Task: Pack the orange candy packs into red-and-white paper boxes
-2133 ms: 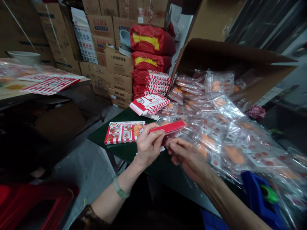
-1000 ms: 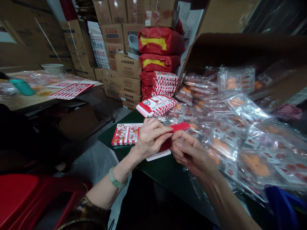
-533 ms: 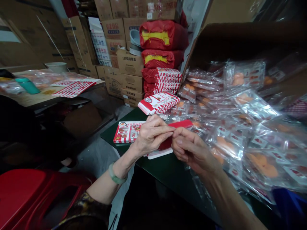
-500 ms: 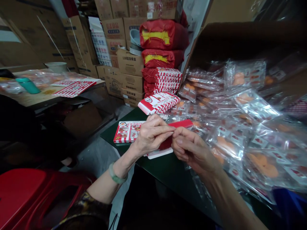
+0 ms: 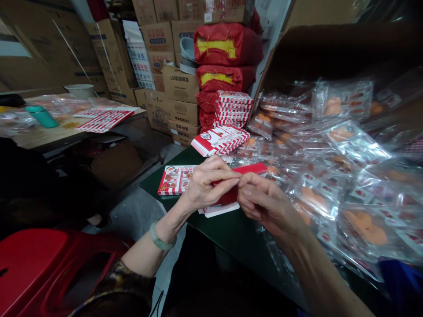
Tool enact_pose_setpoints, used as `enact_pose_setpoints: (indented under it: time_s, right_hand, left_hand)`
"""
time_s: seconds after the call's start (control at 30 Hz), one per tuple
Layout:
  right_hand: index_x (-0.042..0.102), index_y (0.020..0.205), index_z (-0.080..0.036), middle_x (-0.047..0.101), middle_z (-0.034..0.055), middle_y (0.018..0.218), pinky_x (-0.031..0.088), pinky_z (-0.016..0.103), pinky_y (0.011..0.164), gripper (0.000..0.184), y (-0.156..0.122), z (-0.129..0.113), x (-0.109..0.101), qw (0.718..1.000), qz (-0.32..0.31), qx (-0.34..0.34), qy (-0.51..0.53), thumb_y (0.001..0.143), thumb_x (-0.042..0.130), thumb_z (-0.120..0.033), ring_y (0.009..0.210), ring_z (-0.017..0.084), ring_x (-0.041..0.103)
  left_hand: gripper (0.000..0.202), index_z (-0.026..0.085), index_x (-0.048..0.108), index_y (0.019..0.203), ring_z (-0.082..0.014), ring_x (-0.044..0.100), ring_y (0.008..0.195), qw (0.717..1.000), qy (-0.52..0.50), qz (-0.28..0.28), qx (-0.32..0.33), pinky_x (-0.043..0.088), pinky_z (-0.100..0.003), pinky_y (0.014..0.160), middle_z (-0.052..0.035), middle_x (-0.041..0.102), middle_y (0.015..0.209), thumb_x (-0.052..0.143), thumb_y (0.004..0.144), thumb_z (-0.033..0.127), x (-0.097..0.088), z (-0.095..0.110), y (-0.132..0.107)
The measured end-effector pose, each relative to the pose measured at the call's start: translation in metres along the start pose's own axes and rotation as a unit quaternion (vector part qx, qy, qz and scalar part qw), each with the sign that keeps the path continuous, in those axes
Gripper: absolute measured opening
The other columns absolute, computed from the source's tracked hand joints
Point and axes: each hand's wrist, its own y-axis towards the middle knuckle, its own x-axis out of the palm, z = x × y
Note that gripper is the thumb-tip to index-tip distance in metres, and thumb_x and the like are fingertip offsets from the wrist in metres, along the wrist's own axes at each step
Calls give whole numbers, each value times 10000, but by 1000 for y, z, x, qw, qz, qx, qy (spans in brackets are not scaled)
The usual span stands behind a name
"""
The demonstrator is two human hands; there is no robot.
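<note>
Over the green table [image 5: 218, 235], my left hand [image 5: 211, 180] and my right hand [image 5: 261, 196] meet, thumbs and fingers pinched together at the tips. Whatever lies between the fingertips is too small or hidden to make out. Directly beneath and behind them lies a partly open red-and-white cardboard box [image 5: 253, 168], with its dark red inside and a white flap showing; my hands cover its middle. Left of it is a flat printed box [image 5: 172, 181], partly behind my left hand. A greenish bangle [image 5: 160, 237] circles my left wrist.
Clear plastic packs with orange pieces [image 5: 363, 226] heap up on the right. Beyond my hands lie striped flattened boxes [image 5: 220, 140], with a stack of striped boxes [image 5: 234, 108] behind. A red stool [image 5: 29, 264] stands at lower left, near another table [image 5: 66, 132] holding a teal bottle [image 5: 42, 116].
Both hands keep the same pinched pose over the box. The whole view has shifted very slightly; nothing has visibly been picked up or let go.
</note>
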Motion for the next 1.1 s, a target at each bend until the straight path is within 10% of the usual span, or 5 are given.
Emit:
enact_pose_setpoints:
  time_s: [0.53, 1.1]
  right_hand:
    - [576, 1132, -247, 435, -87, 544, 175, 123, 357, 278, -1, 8, 5, 989, -32, 6, 142, 857, 591, -286, 373, 5, 254]
    - [417, 1366, -236, 421, -84, 569, 226, 164, 417, 473, 9, 28, 13, 994, 16, -102, -44, 905, 509, -283, 444, 37, 307]
  left_hand:
    - [80, 151, 714, 862, -126, 624, 706, 991, -41, 98, -76, 505, -251, 649, -57, 682, 758, 679, 791, 164, 10, 2, -5]
    - [135, 145, 597, 693, -148, 591, 730, 988, -70, 109, -87, 487, -318, 723, -45, 631, 705, 611, 825, 171, 11, 1, -3]
